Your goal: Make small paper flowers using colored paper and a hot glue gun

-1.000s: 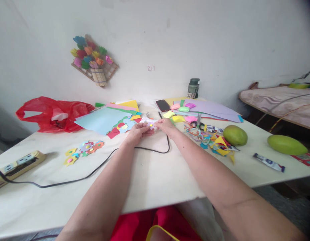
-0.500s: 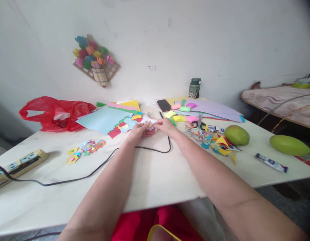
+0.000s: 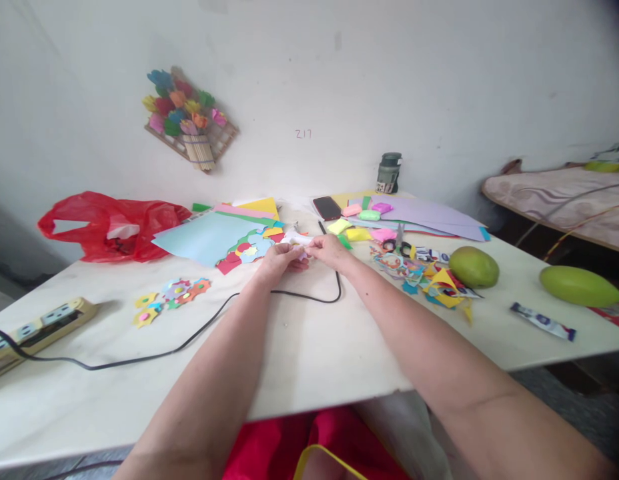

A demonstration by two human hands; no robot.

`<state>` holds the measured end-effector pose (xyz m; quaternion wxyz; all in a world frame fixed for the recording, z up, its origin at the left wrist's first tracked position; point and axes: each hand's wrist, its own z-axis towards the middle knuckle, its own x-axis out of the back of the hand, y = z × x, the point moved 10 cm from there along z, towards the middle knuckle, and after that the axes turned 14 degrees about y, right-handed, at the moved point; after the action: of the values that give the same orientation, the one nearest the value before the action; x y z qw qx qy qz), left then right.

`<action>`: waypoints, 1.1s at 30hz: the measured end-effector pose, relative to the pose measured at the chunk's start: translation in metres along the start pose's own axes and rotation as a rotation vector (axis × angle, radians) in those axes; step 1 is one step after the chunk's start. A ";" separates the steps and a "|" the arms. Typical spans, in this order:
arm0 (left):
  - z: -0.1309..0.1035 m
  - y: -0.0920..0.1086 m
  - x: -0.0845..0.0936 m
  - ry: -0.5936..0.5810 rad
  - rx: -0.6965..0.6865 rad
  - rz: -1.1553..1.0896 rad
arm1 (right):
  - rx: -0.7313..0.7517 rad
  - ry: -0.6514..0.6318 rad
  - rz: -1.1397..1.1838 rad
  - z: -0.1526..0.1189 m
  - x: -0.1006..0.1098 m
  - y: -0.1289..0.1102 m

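Note:
Both my hands meet over the far middle of the table. A small pale lilac paper flower [image 3: 303, 256] is pinched between them, mostly covered by fingers. My left hand [image 3: 281, 260] is closed on its left side, thumb on top. From the right, the thumb and fingertips of my right hand [image 3: 330, 252] grip its edge. Just left of them lie colourful paper cut-outs [image 3: 248, 250] in red, blue, green and yellow. Finished-looking paper flowers [image 3: 172, 297] with coloured centres lie nearer on the left. A black cable [image 3: 309, 298] runs beneath my wrists.
Paper sheets [image 3: 199, 235], a red plastic bag [image 3: 114, 227] and a power strip [image 3: 44, 330] occupy the left. Rightward are a phone [image 3: 327, 208], clay packets [image 3: 358, 234], scissors [image 3: 398, 247], paper scraps [image 3: 442, 287], green mangoes [image 3: 473, 267] and a tube [image 3: 542, 321]. A bottle [image 3: 389, 173] stands behind.
The paper flower has turned in my fingers and shows less of its face. My left fingers have curled in slightly; both hands stay in nearly the same place.

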<state>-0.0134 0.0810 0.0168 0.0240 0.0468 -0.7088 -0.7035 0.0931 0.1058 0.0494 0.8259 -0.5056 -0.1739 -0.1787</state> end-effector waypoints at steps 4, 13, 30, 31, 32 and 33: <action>-0.002 0.004 0.000 0.010 -0.024 0.013 | 0.001 0.009 -0.013 0.001 0.000 0.002; 0.002 0.002 -0.001 -0.016 -0.017 0.012 | -0.042 0.000 0.039 0.000 0.001 0.003; 0.000 0.012 0.002 0.089 -0.081 -0.006 | -0.316 -0.044 0.425 -0.013 -0.008 0.007; 0.000 0.012 0.001 0.087 -0.078 -0.010 | -0.316 -0.029 0.423 -0.013 -0.008 0.008; 0.000 0.012 0.001 0.084 -0.074 -0.014 | -0.314 -0.014 0.417 -0.013 -0.007 0.009; 0.000 0.011 0.000 0.083 -0.070 -0.017 | -0.313 0.001 0.410 -0.012 -0.007 0.010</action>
<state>-0.0139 0.0806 0.0282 0.0490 0.0812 -0.6817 -0.7255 0.0930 0.1001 0.0331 0.7566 -0.6519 -0.0376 -0.0328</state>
